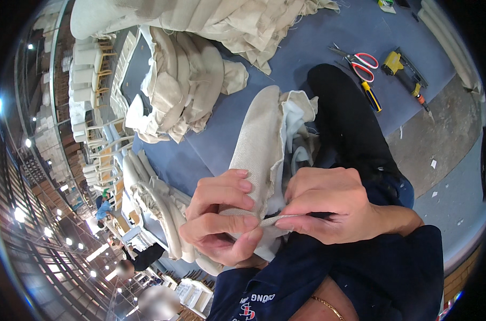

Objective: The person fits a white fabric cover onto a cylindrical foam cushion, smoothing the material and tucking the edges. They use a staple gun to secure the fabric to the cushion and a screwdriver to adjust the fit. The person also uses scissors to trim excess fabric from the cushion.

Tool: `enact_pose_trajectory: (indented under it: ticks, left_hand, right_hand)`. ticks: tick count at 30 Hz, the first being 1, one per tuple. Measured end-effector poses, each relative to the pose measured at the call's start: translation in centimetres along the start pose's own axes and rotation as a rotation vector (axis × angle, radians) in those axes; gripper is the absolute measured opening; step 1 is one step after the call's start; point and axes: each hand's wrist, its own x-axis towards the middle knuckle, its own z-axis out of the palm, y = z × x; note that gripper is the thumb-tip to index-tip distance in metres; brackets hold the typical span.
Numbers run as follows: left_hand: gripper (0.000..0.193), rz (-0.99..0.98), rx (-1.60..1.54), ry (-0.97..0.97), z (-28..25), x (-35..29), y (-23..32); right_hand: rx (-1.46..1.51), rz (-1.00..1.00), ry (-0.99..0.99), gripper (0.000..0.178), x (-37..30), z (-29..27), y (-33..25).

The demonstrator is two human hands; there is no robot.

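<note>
Head view: left hand (221,222) and right hand (328,206) each keep a grip clamped on the beige fabric cover (259,144).

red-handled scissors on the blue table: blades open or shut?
Shut. The scissors lie flat on the blue table, their blades together in one thin point with no V gap showing. Neither hand is near them.

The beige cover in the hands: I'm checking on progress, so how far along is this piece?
Done: beige covers lie heaped on the blue work surface. In hand: the left hand and right hand pinch the edge of one beige cover pulled over white padding. Left: that edge looks unfinished; the red-handled scissors and yellow tool lie unused.
</note>
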Motion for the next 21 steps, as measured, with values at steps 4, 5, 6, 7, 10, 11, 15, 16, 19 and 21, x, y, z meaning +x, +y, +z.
enact_pose_trajectory:
  ticks: [4, 5, 6, 7, 10, 11, 15, 16, 19, 21]
  left_hand:
    - [0.024, 0.011, 0.032, -0.103, -0.8, 0.1, 0.1]
    - [0.024, 0.019, 0.024, -0.105, -0.9, 0.1, 0.0]
    - [0.024, 0.027, 0.015, -0.105, -0.9, 0.1, -0.1]
    - [0.024, 0.033, 0.01, -0.104, -0.9, 0.1, -0.1]
    - [0.022, 0.025, 0.07, -0.072, -1.0, 0.0, 0.4]
    - [0.021, -0.008, 0.124, -0.004, -0.8, -0.2, 0.7]
    - [0.014, -0.124, 0.355, 0.249, 0.1, -0.3, 1.9]
    - [0.013, -0.15, 0.412, 0.299, 0.2, 0.1, 1.8]
    - [0.015, -0.133, 0.4, 0.33, -1.4, 0.7, 1.3]
    - [0.015, -0.123, 0.383, 0.289, -3.4, 0.9, 1.0]
  right_hand:
    - [-0.041, -0.095, 0.132, 0.015, 0.3, 0.8, 0.8]
    - [-0.033, -0.089, 0.131, 0.015, 0.5, 0.8, 1.0]
    - [-0.025, -0.084, 0.128, 0.015, 0.6, 0.7, 1.2]
    - [-0.014, -0.078, 0.124, 0.015, 0.7, 0.8, 1.3]
    - [0.001, -0.05, 0.091, 0.015, 1.4, 1.3, 1.7]
    - [-0.004, -0.048, 0.075, 0.014, 1.7, 1.5, 1.9]
    - [-0.021, -0.015, -0.001, 0.015, 3.2, 2.7, 2.9]
    - [-0.027, 0.001, -0.014, 0.016, 3.7, 2.9, 3.2]
    - [-0.054, -0.098, 0.002, 0.012, 5.2, 4.5, 4.4]
    - [-0.064, -0.098, -0.007, 0.011, 5.5, 5.5, 4.7]
